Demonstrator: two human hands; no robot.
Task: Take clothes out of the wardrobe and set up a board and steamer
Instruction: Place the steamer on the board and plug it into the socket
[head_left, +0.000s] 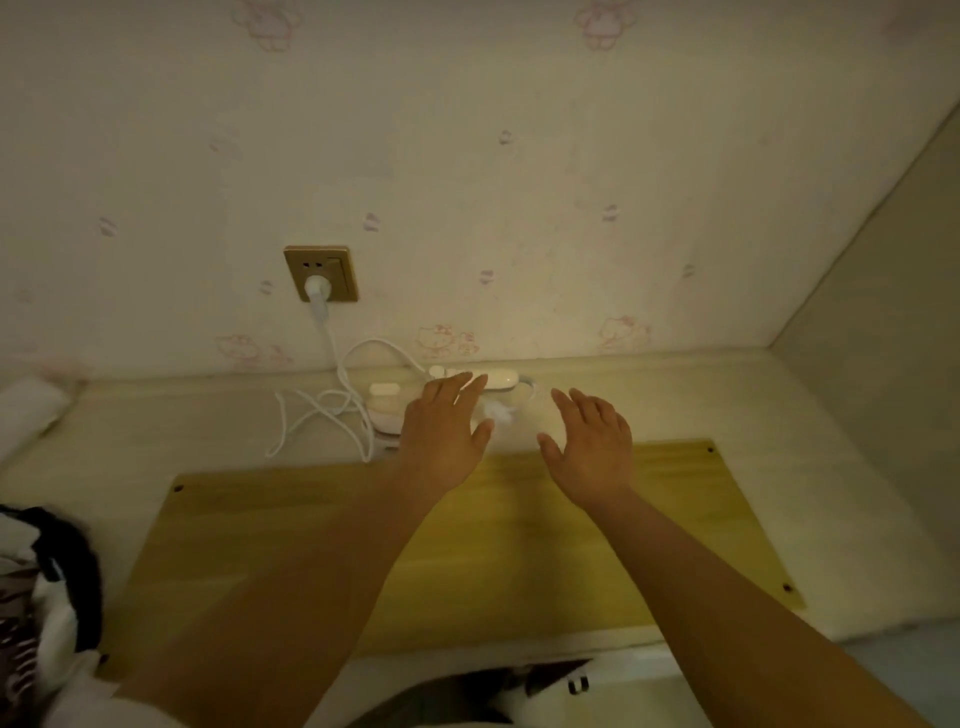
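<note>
A yellow wooden board (322, 540) lies flat on a pale tabletop (810, 415). Beyond its far edge, against the wall, rests a cream-white handheld steamer (496, 378). Its white cord (322, 410) loops across the tabletop to a plug in a gold wall socket (321, 274). My left hand (441, 431) hovers over the steamer with straight fingers, partly hiding it. My right hand (589, 447) is spread just to the right, above the board's far edge, holding nothing. A pile of dark and patterned clothes (36, 587) lies at the lower left.
A wallpapered wall (519, 182) stands close behind the table, and a side wall (883, 270) closes in the right. A rolled white cloth (28, 410) lies at the far left edge. A drawer front with a dark handle (576, 685) shows below the table's near edge.
</note>
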